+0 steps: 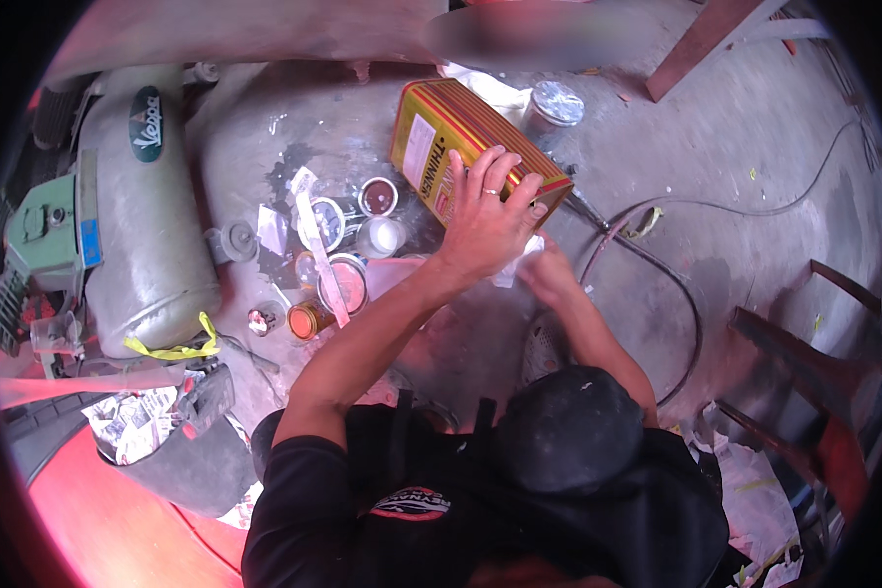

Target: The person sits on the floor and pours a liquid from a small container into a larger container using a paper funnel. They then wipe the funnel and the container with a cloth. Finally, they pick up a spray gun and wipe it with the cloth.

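A yellow rectangular tin can (461,137) with striped sides lies tilted on the grey concrete floor (735,196). My left hand (485,223), a ring on one finger, is spread over the can's near end and grips it. Just below it my right hand (549,276) is closed on a white rag (519,263), which sits right under the can's lower corner. Both forearms reach up from the lower edge, past a black cap (568,426) and a black shirt.
A grey compressor tank (147,216) with a green motor (44,230) lies at the left. Several small open paint tins (348,279) and a stir stick (318,245) stand left of the can. A silver-lidded tin (557,102), a black hose (681,294), wooden pieces (804,363) and crumpled newspaper (132,421) lie around.
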A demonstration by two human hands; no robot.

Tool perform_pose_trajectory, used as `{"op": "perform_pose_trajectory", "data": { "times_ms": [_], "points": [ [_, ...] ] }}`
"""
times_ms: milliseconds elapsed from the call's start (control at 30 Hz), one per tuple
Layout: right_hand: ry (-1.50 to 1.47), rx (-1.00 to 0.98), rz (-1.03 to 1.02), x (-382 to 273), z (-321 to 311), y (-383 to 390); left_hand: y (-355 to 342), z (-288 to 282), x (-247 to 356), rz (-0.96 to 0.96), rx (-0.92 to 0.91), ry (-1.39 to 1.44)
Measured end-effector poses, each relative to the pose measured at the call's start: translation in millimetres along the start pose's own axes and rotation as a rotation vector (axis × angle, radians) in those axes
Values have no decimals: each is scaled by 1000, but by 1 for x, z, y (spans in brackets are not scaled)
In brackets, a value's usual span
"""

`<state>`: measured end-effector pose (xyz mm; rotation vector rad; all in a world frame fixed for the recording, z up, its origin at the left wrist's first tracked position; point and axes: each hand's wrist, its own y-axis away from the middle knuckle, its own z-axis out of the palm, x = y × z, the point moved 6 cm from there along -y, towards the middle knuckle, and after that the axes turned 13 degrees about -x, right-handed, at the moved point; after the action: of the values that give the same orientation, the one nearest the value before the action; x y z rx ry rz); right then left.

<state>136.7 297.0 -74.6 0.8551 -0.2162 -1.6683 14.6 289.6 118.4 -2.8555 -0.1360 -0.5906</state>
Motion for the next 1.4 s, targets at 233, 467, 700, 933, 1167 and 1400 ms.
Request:
{"op": "perform_pose_trajectory", "data": {
  "times_ms": [233,467,700,933,1167,1400],
  "points": [
    [237,-140,-109,-64,62,16,-39,-58,-54,-114,116,234],
    [1286,-22,-475,-143,196,-13,-55,-106,-205,-585,211,621],
    [1541,-68,-574,-169,273,-63,-53,-101,-263,-408,295,1427],
    [1477,-116,-373,-161,281,-52,16,-183,-262,-131,432,1943],
    [1659,-220,-1127,-214,398,80,-6,-266,-143,316,101,2178],
    [1783,-32,-1589,-220,515,117,-47,-315,-45,467,271,1995]
  ]
}}
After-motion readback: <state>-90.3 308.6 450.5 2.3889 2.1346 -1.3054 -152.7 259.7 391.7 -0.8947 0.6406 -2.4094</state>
